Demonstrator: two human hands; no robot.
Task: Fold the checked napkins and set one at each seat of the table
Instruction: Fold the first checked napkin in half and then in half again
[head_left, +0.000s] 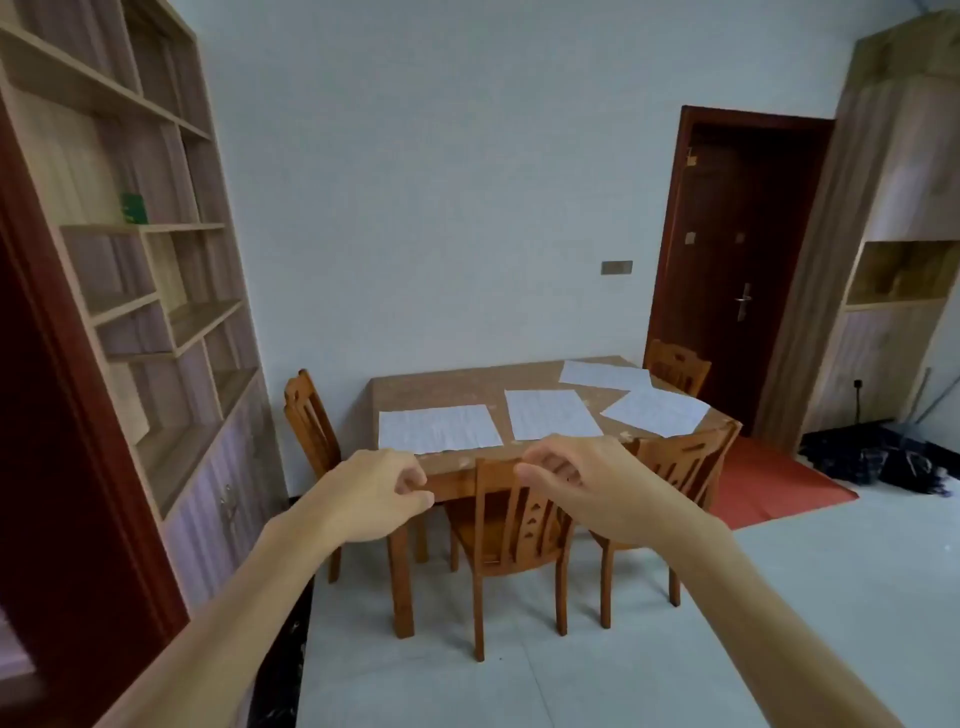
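Four checked napkins lie flat and unfolded on the table (431, 392). The corner napkin (439, 428) is at the near left corner, with its long side along the near edge. The middle napkin (550, 414) is at the middle of the near edge, the far napkin (602, 375) is toward the far right corner, and the askew napkin (657, 410) lies turned at the right edge. Both arms reach forward in the air, short of the table. The left hand (382, 493) and the right hand (582, 478) have loosely curled fingers and hold nothing. All napkins lie ahead, beyond the hands, and a chair (511, 519) stands at the near edge in between. I judge the left hand is nearer the corner napkin and the right hand nearer the middle napkin.
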